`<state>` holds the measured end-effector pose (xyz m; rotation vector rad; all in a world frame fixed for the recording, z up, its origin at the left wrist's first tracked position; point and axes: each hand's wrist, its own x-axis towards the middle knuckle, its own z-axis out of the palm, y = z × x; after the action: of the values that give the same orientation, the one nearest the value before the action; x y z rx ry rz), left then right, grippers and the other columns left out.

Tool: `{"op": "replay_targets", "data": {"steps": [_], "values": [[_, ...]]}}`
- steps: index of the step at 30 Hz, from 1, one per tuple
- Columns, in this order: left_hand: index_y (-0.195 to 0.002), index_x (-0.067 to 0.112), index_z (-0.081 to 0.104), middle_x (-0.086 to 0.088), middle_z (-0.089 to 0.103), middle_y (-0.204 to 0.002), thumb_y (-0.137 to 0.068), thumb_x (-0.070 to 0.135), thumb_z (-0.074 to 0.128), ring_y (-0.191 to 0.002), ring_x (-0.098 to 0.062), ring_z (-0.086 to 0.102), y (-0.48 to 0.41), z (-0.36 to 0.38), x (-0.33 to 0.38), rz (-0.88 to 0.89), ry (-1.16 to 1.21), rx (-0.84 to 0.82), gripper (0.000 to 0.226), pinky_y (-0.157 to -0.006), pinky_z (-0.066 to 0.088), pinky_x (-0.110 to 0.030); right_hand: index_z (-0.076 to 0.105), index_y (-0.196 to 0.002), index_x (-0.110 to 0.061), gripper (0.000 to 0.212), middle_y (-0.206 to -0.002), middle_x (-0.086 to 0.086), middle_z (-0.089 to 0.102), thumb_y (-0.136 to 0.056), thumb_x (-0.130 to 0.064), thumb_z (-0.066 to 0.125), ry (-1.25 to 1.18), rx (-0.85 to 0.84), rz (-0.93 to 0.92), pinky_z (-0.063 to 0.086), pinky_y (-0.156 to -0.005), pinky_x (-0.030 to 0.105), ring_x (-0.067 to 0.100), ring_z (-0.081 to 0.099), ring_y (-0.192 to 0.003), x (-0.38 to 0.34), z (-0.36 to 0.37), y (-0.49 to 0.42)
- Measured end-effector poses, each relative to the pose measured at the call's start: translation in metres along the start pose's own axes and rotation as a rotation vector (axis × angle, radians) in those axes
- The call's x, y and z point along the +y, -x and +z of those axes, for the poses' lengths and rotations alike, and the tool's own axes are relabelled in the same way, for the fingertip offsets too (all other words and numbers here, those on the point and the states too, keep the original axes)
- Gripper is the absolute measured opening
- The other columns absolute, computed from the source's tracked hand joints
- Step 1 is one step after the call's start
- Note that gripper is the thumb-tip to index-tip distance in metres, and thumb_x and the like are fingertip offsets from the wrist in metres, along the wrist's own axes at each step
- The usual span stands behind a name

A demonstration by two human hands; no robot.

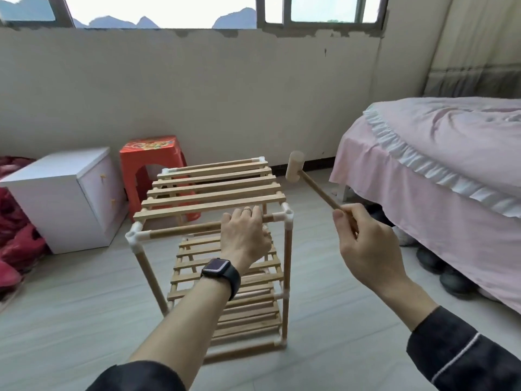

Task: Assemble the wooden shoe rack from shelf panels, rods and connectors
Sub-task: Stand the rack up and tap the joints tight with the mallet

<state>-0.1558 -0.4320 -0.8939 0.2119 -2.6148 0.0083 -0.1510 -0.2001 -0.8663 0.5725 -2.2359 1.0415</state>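
The wooden shoe rack (214,193) stands upright on the floor, with slatted shelf panels at several levels and white connectors (286,217) at the corners. My left hand (244,235) grips the near top rod (180,230) close to the right corner connector. My right hand (363,241) holds the handle of a small wooden mallet (294,166), raised to the right of the rack. The mallet head hangs in the air beside the top shelf's far right corner, touching nothing.
A white cabinet (64,198) and a red plastic stool (153,165) stand to the left behind the rack. A bed with a pink cover (439,170) fills the right side, with dark shoes (451,277) under it. Red fabric (14,244) lies at the far left.
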Motion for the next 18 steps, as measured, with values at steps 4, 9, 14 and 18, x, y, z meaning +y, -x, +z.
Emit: {"op": "replay_targets", "data": {"steps": [4,9,14,18], "values": [[-0.111,0.016,0.058,-0.003,0.066,-0.096,-0.084,0.017,0.055,-0.087,-0.022,0.057,0.006,0.007,0.006,-0.015,-0.056,0.091,0.027,-0.080,0.040,-0.037,0.060,-0.095,-0.024,0.024,-0.057,-0.008,0.053,-0.105,-0.039,0.045,0.178,-0.155,0.017,0.041,-0.049,0.037,0.018,0.055,-0.056,0.005,-0.002,0.001],[-0.105,0.013,0.060,-0.005,0.068,-0.088,-0.080,0.012,0.057,-0.080,-0.025,0.059,0.005,0.007,0.003,0.011,-0.067,0.114,0.025,-0.075,0.044,-0.040,0.059,-0.090,-0.024,0.020,-0.053,-0.009,0.051,-0.104,-0.036,0.049,0.055,-0.098,0.016,0.042,-0.048,0.036,0.013,0.054,-0.052,0.007,-0.002,0.006],[-0.105,0.013,0.060,-0.005,0.068,-0.089,-0.080,0.011,0.058,-0.082,-0.026,0.059,0.006,0.008,0.005,0.002,-0.073,0.103,0.025,-0.075,0.043,-0.040,0.052,-0.081,-0.026,0.026,-0.056,-0.007,0.051,-0.104,-0.038,0.046,0.207,-0.293,0.048,0.035,-0.050,0.038,0.026,0.054,-0.057,0.014,0.000,0.007],[-0.104,0.013,0.061,-0.005,0.068,-0.088,-0.078,0.011,0.059,-0.080,-0.026,0.059,0.006,0.008,0.005,-0.007,-0.065,0.110,0.025,-0.075,0.044,-0.040,0.059,-0.095,-0.021,0.017,-0.056,-0.010,0.050,-0.104,-0.032,0.049,0.064,-0.085,-0.022,0.041,-0.048,0.037,0.017,0.053,-0.052,0.010,0.000,0.013]]}}
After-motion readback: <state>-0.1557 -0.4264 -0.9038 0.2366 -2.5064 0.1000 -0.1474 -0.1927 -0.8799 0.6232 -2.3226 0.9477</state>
